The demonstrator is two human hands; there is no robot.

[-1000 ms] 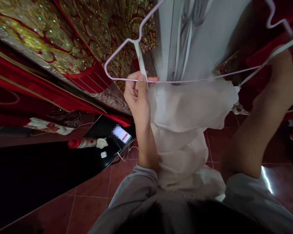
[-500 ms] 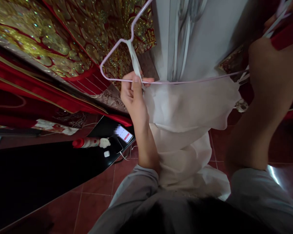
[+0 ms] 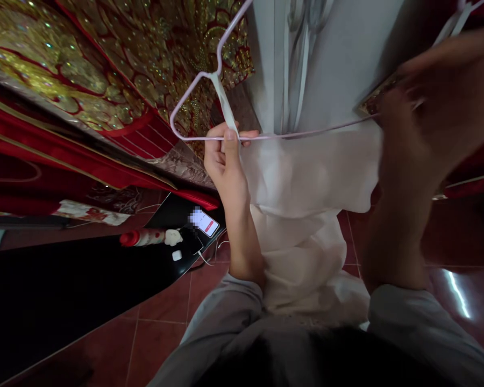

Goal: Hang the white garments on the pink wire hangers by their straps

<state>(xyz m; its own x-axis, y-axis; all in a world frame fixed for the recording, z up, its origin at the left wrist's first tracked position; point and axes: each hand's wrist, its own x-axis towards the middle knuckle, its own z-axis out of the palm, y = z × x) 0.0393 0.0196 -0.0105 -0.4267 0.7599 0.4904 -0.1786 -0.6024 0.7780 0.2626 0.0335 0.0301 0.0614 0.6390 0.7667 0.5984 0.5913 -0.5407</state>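
A pale pink hanger (image 3: 183,102) stretches across the upper middle, its hook rising out of the top of the view. My left hand (image 3: 228,156) pinches the hanger's bottom bar together with a white strap (image 3: 225,102) that loops over its shoulder. From the bar hangs a long, pale, layered garment (image 3: 312,172), reaching down towards my body. My right hand (image 3: 427,107) is at the hanger's right end, in front of that corner of the garment. Motion blurs its fingers, so its grip is unclear. A second white strap (image 3: 452,27) shows above it.
Red and gold sequined clothes (image 3: 116,59) hang at the left. On a black table (image 3: 64,301) lie a phone (image 3: 205,223), a red-capped bottle (image 3: 143,237) and a small white case (image 3: 177,255). A grey-white panel (image 3: 347,59) stands ahead, above a red tiled floor (image 3: 165,303).
My right hand has moved left and turned over the hanger's right end, away from the upper-right strap. My left hand keeps its pinch, shifted slightly right and down with the hanger.
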